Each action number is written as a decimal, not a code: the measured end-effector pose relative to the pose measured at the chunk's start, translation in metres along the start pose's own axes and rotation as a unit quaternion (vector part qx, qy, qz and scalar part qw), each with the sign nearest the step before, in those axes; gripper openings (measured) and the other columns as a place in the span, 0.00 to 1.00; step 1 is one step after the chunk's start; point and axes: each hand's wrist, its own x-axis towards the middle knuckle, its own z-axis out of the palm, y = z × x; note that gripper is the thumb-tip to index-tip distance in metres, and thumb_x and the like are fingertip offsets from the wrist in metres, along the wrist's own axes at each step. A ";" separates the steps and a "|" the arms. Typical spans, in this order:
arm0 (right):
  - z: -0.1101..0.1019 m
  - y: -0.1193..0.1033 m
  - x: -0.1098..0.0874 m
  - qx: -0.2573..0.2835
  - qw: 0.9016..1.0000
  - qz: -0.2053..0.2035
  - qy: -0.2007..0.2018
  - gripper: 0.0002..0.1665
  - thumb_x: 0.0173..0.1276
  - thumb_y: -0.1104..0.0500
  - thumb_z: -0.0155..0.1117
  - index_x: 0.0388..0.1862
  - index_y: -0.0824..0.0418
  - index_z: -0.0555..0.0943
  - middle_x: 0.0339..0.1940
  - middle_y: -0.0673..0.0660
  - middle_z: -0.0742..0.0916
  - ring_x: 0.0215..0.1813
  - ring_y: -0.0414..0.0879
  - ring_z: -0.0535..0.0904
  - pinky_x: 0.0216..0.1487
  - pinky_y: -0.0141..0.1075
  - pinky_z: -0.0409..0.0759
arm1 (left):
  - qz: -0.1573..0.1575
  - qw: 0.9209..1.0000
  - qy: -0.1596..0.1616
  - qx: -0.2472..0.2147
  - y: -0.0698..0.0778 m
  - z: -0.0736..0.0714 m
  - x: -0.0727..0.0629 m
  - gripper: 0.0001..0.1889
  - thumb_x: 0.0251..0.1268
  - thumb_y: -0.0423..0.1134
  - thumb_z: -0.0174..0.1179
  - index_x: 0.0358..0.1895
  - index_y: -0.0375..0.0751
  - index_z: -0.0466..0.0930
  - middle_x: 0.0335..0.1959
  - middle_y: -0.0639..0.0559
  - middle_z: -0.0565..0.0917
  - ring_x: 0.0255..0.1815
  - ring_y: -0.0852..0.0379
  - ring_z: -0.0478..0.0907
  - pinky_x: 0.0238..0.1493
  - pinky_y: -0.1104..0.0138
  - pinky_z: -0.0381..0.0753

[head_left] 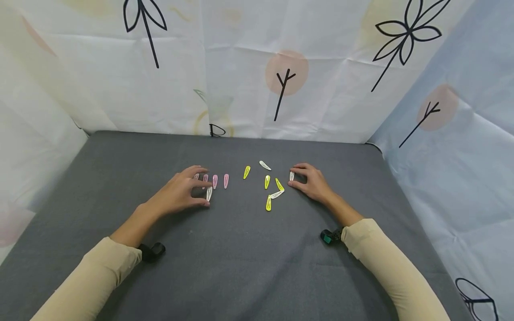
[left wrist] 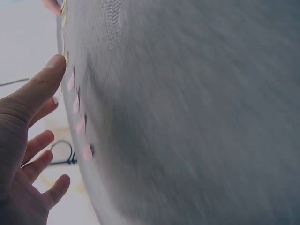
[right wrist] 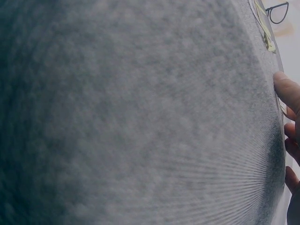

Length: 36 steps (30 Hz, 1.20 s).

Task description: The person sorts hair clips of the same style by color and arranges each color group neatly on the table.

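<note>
Sleeve [head_left: 86,281], white clip [head_left: 209,194] within left grip [head_left: 178,191]

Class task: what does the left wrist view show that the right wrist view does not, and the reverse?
Only left: the bare left hand and four pink, teardrop-shaped hair clips.
Only right: several digits of the bare right hand; at most a fingertip enters the left view's top edge.
Both: slender yellow hair clips, the gray fabric-covered table and a white sheet backdrop with black line drawings.

Clips [head_left: 267,182] on table [head_left: 257,272], mostly between hands [head_left: 180,191] [head_left: 317,185] (leftmost perhaps beyond left one); cloth [head_left: 241,76] behind.
</note>
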 end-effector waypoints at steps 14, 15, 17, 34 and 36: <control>0.002 0.001 -0.001 -0.005 1.000 -0.008 0.003 0.29 0.64 0.56 0.74 0.62 0.67 0.80 0.63 0.66 0.78 0.65 0.62 0.73 0.65 0.57 0.68 | -0.043 0.998 -0.032 0.020 -0.019 -0.014 -0.035 0.29 0.49 0.46 0.78 0.56 0.38 0.85 0.66 0.32 0.71 0.67 0.35 0.66 0.58 0.35 0.67; 0.002 0.001 -0.001 -0.004 1.000 -0.008 0.003 0.29 0.64 0.56 0.74 0.62 0.67 0.80 0.63 0.66 0.78 0.65 0.62 0.73 0.65 0.57 0.68 | -0.044 0.998 -0.032 0.022 -0.020 -0.015 -0.036 0.29 0.49 0.46 0.78 0.56 0.38 0.85 0.66 0.32 0.71 0.67 0.35 0.66 0.58 0.35 0.67; 0.002 0.001 -0.001 -0.004 1.000 -0.008 0.003 0.30 0.64 0.56 0.74 0.62 0.67 0.80 0.63 0.66 0.78 0.66 0.62 0.73 0.65 0.57 0.68 | -0.045 0.998 -0.034 0.022 -0.022 -0.015 -0.038 0.29 0.49 0.46 0.78 0.56 0.38 0.85 0.66 0.32 0.71 0.67 0.34 0.66 0.57 0.34 0.67; 0.001 0.002 -0.001 -0.002 1.000 -0.007 0.002 0.29 0.64 0.56 0.74 0.62 0.67 0.80 0.63 0.66 0.79 0.66 0.62 0.73 0.65 0.57 0.67 | -0.078 0.996 -0.047 -0.023 -0.030 -0.014 -0.042 0.30 0.54 0.49 0.75 0.60 0.43 0.83 0.68 0.33 0.69 0.69 0.34 0.63 0.63 0.37 0.63; 0.001 0.002 -0.001 -0.003 1.000 -0.006 0.002 0.29 0.64 0.56 0.74 0.62 0.67 0.80 0.63 0.66 0.79 0.66 0.62 0.73 0.65 0.57 0.67 | -0.080 0.995 -0.050 -0.030 -0.030 -0.015 -0.042 0.28 0.55 0.48 0.75 0.60 0.43 0.83 0.68 0.33 0.69 0.69 0.33 0.63 0.64 0.37 0.63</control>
